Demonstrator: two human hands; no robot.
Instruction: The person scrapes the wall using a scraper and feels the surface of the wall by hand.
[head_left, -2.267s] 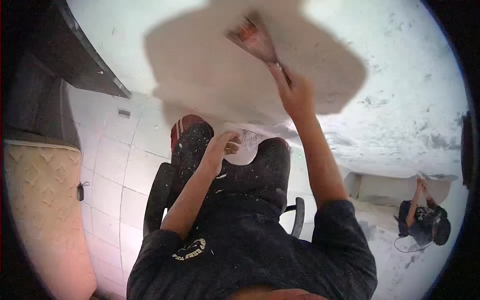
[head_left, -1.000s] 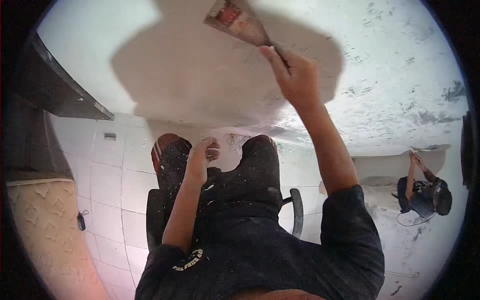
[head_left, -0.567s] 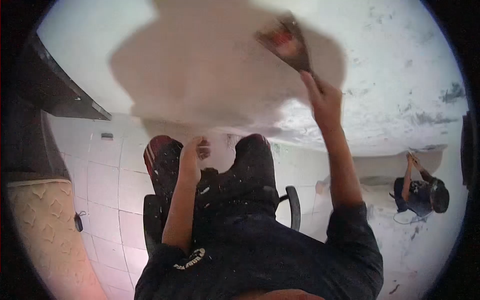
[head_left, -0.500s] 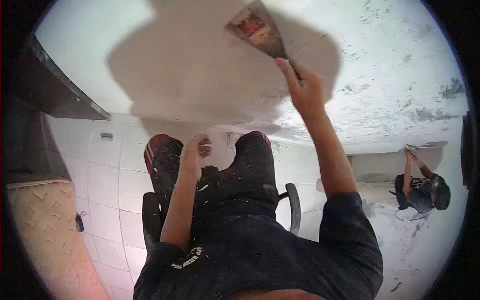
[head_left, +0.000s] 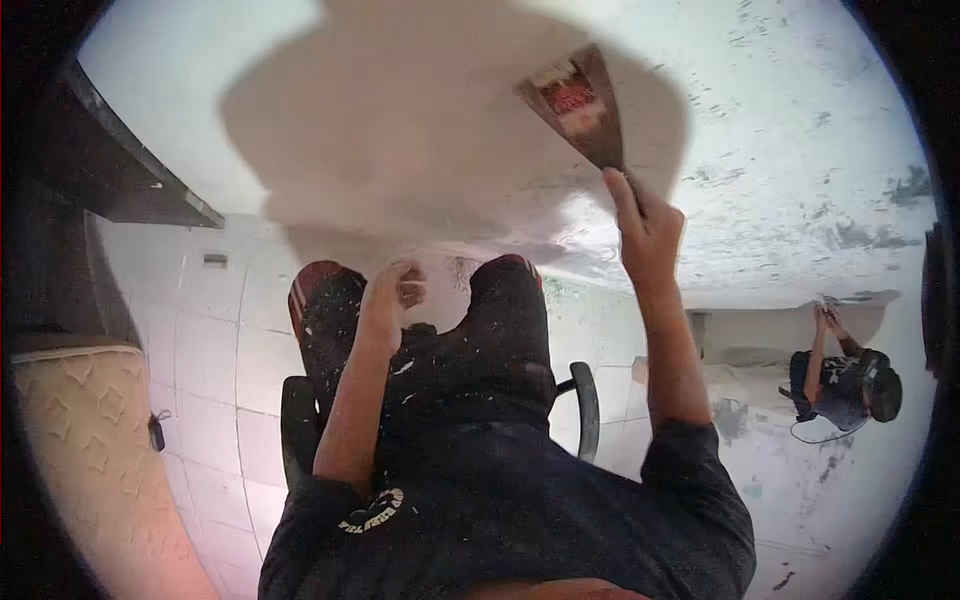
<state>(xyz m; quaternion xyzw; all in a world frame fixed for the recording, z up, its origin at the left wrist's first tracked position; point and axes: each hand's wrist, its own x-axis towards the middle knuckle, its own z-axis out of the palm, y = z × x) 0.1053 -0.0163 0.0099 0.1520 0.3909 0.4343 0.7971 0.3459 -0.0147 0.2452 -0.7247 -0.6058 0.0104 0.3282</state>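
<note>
In my right hand (head_left: 652, 232) is the handle of a putty knife (head_left: 580, 105), my fingers wrapped around it and the thumb along its neck. The wide blade points up and left, with a red label and pale smears on it. It lies over the shadowed part of the white wall (head_left: 420, 130); whether its edge touches the surface I cannot tell. My left hand (head_left: 398, 290) rests by my left knee, its fingers curled in and dusted white, with nothing visible in them. My dark trousers (head_left: 470, 370) are speckled with white.
Chair armrests (head_left: 585, 410) flank my legs above a tiled floor (head_left: 205, 350). At left are a dark panel (head_left: 140, 180) and a quilted mattress (head_left: 95, 440). Another person (head_left: 845, 385) at far right has both hands raised to the wall, which carries grey patches.
My right hand and the putty knife have moved down and to the right along the wall. My left hand has stayed nearly in place. The other person's hands have shifted slightly.
</note>
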